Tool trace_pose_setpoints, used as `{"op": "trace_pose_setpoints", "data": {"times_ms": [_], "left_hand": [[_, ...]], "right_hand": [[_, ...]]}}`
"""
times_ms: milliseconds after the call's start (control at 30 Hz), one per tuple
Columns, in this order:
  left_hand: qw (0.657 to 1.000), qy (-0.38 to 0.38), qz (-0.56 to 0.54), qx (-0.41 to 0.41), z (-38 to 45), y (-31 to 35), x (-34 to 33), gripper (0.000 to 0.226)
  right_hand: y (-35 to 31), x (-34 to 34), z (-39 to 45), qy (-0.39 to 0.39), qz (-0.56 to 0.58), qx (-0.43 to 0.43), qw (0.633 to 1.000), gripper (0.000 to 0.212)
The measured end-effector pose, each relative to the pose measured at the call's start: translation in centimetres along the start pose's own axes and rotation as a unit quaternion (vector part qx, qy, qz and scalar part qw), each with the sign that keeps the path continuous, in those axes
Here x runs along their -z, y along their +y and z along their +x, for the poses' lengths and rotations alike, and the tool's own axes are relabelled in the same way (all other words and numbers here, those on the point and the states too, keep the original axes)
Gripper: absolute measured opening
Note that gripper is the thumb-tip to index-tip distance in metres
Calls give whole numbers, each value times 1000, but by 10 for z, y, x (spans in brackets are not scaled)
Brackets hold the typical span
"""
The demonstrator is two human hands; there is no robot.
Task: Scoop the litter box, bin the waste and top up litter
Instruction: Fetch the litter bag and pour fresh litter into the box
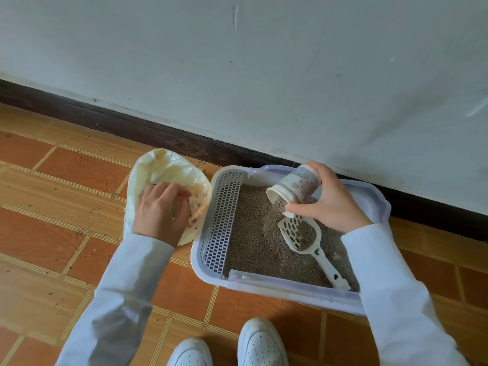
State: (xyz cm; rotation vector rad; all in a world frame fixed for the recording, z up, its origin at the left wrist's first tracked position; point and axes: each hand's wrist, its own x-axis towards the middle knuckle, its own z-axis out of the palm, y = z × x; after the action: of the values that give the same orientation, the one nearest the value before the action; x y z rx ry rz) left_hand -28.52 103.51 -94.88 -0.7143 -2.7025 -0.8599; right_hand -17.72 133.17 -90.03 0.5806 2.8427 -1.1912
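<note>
Against wall on tiled floor (66,260): litter box (290,291), scoop (303,236) lying inside. Right hand (330,204) fingers gripping tipped cup (295,187), pouring litter. Left hand (161,210) fingers hidden inside bag (158,165), grip unclear.

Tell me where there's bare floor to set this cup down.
Free: tiles left of the bag, and tiles between the litter box and your shoes. Crowded: the box holds litter and the scoop; the bag nearly touches its left rim.
</note>
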Motion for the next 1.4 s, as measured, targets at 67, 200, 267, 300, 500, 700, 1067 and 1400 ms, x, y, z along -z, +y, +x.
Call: {"op": "trace_pose_setpoints", "data": {"times_ms": [67,200,267,300,500,700,1067,1400], "left_hand": [[999,23,16,19,0,-9,7,19],[991,70,69,96,-2,-15,22,10],[985,83,79,125,-3,-21,28,11],[985,85,75,131,-4,-25,31,13],[959,32,27,282,-10,-36,35,27],[950,-13,25,310,-15,-35,38,41],[957,-11,14,291,-37,-44,46,44],[967,21,11,254,-47,-56,55,37]], "right_hand": [[-7,-8,3,18,-5,25,999,98],[-17,-27,11,67,-63,91,992,99],[-21,-34,17,80,-90,107,987,100],[-23,-37,20,86,-103,114,984,100],[-50,-49,34,132,-20,131,982,97],[-106,-77,46,-16,103,123,987,97],[-147,-168,63,-219,-121,189,950,104],[-146,-204,73,-299,-192,181,917,75]]}}
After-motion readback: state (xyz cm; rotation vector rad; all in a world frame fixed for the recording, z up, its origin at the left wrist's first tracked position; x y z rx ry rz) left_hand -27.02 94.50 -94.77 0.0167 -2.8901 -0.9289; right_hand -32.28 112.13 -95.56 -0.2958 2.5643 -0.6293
